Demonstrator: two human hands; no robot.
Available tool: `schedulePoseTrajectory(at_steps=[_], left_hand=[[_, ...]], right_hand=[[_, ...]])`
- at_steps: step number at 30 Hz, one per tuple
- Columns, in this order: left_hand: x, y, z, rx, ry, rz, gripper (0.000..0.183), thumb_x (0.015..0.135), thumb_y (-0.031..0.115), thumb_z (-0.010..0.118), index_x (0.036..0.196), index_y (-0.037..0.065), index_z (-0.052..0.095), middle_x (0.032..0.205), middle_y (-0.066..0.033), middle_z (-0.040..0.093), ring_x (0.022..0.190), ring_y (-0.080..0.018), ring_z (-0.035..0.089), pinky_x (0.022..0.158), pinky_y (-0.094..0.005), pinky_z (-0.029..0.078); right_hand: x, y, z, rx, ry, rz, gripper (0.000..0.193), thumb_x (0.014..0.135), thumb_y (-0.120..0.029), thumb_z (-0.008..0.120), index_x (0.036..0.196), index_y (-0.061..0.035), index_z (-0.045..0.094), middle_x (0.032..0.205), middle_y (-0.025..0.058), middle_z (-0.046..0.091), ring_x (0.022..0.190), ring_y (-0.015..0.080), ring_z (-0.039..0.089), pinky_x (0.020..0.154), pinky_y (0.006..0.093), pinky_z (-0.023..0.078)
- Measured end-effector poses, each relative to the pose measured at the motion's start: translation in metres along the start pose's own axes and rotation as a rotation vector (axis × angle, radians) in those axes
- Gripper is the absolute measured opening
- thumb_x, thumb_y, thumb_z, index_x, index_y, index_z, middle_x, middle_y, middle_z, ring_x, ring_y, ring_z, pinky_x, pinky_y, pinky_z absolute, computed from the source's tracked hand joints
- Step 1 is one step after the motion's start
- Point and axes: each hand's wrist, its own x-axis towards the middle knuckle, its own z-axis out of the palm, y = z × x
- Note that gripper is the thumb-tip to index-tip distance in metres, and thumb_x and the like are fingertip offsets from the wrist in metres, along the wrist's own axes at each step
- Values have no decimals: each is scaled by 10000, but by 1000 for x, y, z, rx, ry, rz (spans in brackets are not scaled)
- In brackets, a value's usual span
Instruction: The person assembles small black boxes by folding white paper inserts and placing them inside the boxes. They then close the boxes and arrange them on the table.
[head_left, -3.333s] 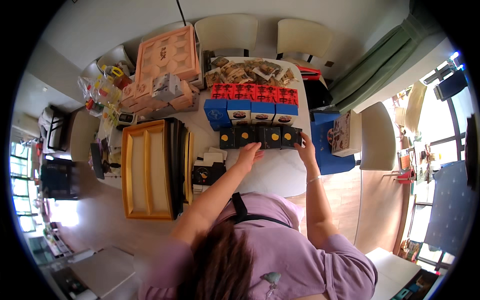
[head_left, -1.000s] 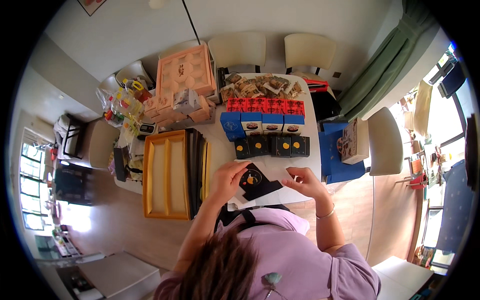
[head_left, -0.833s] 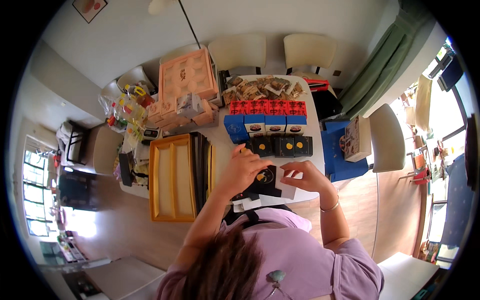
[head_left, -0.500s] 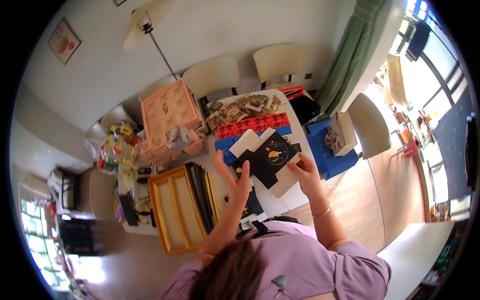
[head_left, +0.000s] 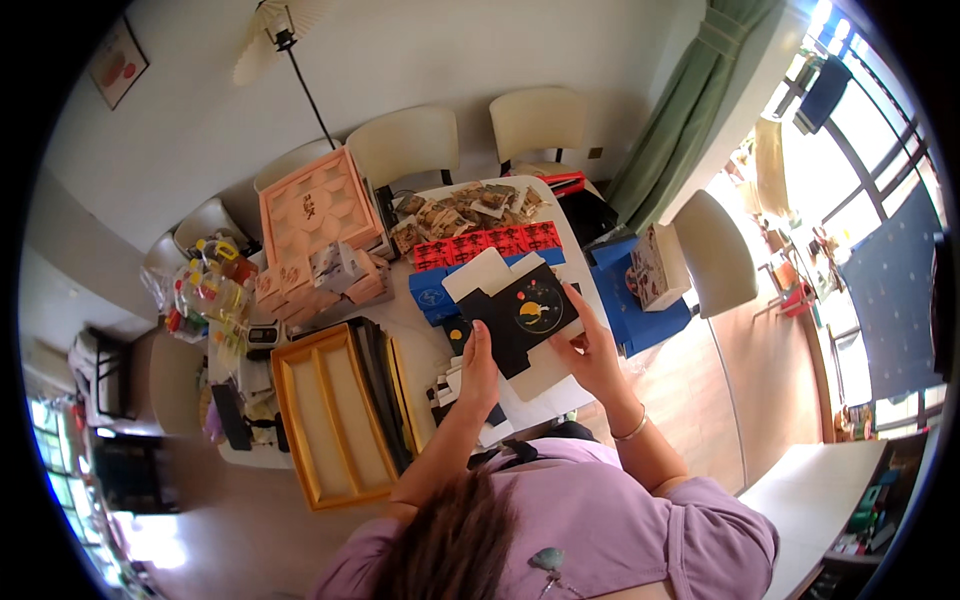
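Observation:
Between my hands, over the near side of the table, is an unfolded black cardboard box (head_left: 510, 325) with a round, colourful print and pale flaps. My right hand (head_left: 592, 352) grips its right edge. At its lower left edge my left hand (head_left: 479, 372) holds on, thumb upright in front and its other fingers mostly hidden. More black and white folded card pieces (head_left: 447, 388) lie under and beside my left wrist. Just beyond the card is a blue box (head_left: 430, 296), with a row of red packets (head_left: 487, 247) behind it.
Gold-coloured divided trays (head_left: 335, 420) stand left of my left arm. Stacked pink boxes (head_left: 315, 215) rise behind them. Small clear-wrapped packets (head_left: 465, 215) pile at the table's far side. At the right, a chair (head_left: 715, 255) stands by a blue box (head_left: 625, 310) and a printed carton (head_left: 660, 268).
My left hand, spread and apart from the card before, has closed on its left edge. My right hand has shifted lower along the right edge. The whole view has moved slightly.

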Motion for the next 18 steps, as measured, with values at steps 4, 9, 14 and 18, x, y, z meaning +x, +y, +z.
schedulePoseTrajectory(at_steps=[4, 9, 14, 18], left_hand=[[17, -16, 8, 188, 76, 252, 406, 1026, 325, 463, 1337, 66, 427, 1271, -44, 548, 1132, -139, 571, 912, -272, 495], [30, -23, 40, 162, 134, -4, 490, 959, 312, 606, 1352, 122, 383, 1302, -45, 512, 1175, -117, 506, 902, -290, 439], [33, -50, 73, 106, 134, 106, 622, 881, 266, 718, 1373, 106, 372, 1308, -63, 506, 1190, -154, 512, 968, -308, 440], [35, -56, 86, 122, 281, 123, 518, 871, 250, 733, 1274, 35, 490, 1174, -66, 596, 1068, -144, 586, 894, -286, 482]], right_hand=[[19, 12, -5, -37, 26, -86, 660, 802, 46, 675, 1412, -60, 449, 1260, 135, 624, 988, 161, 653, 707, 266, 545], [44, 34, -37, -169, -42, -224, 639, 781, 89, 667, 1377, -47, 480, 1304, 150, 594, 1040, 176, 650, 697, 257, 542], [62, 46, -76, -230, -169, -351, 619, 743, 123, 618, 1330, -52, 530, 1265, 161, 589, 1129, 262, 616, 837, 302, 528], [71, 42, -85, -103, -290, -432, 557, 751, 98, 606, 1294, -16, 551, 1321, 184, 532, 1182, 283, 572, 880, 307, 511]])
